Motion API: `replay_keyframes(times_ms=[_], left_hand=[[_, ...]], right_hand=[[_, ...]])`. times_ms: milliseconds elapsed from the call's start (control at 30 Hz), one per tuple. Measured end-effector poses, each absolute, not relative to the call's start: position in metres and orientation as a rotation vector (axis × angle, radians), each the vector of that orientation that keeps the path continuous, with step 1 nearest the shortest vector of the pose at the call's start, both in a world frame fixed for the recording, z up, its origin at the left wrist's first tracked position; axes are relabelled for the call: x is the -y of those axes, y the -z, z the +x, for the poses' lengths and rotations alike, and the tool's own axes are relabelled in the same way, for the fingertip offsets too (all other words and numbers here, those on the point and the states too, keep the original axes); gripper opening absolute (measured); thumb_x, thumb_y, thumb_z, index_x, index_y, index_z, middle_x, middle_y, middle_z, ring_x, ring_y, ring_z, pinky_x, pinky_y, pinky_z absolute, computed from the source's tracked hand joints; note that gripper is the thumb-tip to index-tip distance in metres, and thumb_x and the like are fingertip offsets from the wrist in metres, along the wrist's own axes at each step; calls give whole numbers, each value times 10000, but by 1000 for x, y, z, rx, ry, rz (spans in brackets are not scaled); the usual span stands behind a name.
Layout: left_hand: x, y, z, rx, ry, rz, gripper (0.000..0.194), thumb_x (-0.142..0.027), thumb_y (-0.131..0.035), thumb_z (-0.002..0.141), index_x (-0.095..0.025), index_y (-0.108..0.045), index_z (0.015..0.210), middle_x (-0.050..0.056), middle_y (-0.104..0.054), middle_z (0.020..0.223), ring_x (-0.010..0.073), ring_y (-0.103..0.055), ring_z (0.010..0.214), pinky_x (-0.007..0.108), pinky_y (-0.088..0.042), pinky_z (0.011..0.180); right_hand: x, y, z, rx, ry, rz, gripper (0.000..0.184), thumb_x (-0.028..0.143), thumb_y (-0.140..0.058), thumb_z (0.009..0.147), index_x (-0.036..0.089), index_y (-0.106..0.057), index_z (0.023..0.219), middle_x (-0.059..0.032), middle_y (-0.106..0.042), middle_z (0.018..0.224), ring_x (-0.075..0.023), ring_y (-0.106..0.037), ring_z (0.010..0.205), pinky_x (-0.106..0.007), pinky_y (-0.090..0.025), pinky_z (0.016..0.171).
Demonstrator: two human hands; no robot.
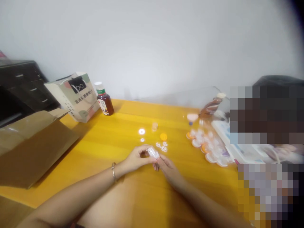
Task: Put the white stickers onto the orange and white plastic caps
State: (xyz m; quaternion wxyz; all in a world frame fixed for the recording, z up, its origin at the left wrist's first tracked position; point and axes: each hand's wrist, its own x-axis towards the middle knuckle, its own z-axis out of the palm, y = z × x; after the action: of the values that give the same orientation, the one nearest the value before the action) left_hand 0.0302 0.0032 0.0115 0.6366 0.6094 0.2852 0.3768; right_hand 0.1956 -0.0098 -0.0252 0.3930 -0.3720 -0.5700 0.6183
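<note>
In front of me, my left hand (139, 158) and my right hand (168, 167) are both closed on a small clear plastic container (152, 152). It looks tilted, and blur hides its details. My left fingers and thumb grip one side; my right thumb and fingers hold the lower right end. Just beyond them on the table lie white cut-out pieces with red marks (163, 148), a yellow disc (163, 136), a white ring (142, 131) and a smaller white ring (142, 140). A small translucent cup (154, 126) stands farther back.
At left are a cardboard box (47, 145), a printed paper bag (80, 98) and a dark red bottle (106, 103). On the right, several clear cups with coloured lids (209, 147), a brown bottle (211, 106) and a white tray (228, 142) lie near another person (268, 117).
</note>
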Motion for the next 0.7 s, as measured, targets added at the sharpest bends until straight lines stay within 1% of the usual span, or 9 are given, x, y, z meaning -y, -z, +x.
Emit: replay_keyframes(times_ms=[100,233,333,400,533,633,700], left_hand=[[-1,-15,31,-715,-894,1481,250,-332,-636,747,-106,-610,849,62,-627,794,159,-609,703,300,-473,736],[4,-17,32,-776,-955,1516,247,-327,-630,750,-104,-623,856,64,-629,809,160,-600,729,290,-459,747],[5,-17,33,-824,-1016,1566,220,-295,-651,729,-116,-632,855,63,-628,852,173,-578,818,283,-434,787],[5,-16,33,-838,-1033,1583,207,-290,-657,720,-121,-638,838,58,-625,848,175,-572,822,283,-428,788],[4,-15,32,-855,-1037,1585,207,-318,-670,702,-125,-647,775,61,-618,843,177,-578,797,288,-435,771],[5,-17,32,-875,-1031,1598,216,-331,-664,709,-118,-648,743,64,-617,815,169,-580,764,278,-442,748],[6,-17,32,-887,-1030,1623,216,-336,-653,721,-121,-647,733,59,-619,789,167,-576,765,271,-439,745]], right_hand=[[14,25,194,1397,-1599,-944,410,595,-474,762,193,-551,739,7,-494,622,-133,-442,585,-270,-355,583],[20,22,186,1112,-1801,-852,415,617,-476,746,204,-513,721,20,-439,607,-121,-385,544,-254,-330,534],[23,17,182,894,-2012,-782,391,610,-437,774,225,-508,790,30,-414,616,-106,-335,501,-234,-312,495],[23,16,182,840,-2070,-780,385,603,-429,783,228,-513,800,22,-424,627,-109,-348,509,-232,-325,502],[23,18,184,878,-1959,-838,384,589,-518,737,208,-541,782,-16,-486,680,-142,-435,611,-261,-377,587],[24,17,185,972,-1844,-835,393,585,-582,686,196,-543,724,-12,-485,654,-146,-437,617,-273,-379,609],[24,17,185,1039,-1772,-841,379,569,-600,680,195,-553,720,-4,-482,642,-142,-431,607,-275,-379,619]])
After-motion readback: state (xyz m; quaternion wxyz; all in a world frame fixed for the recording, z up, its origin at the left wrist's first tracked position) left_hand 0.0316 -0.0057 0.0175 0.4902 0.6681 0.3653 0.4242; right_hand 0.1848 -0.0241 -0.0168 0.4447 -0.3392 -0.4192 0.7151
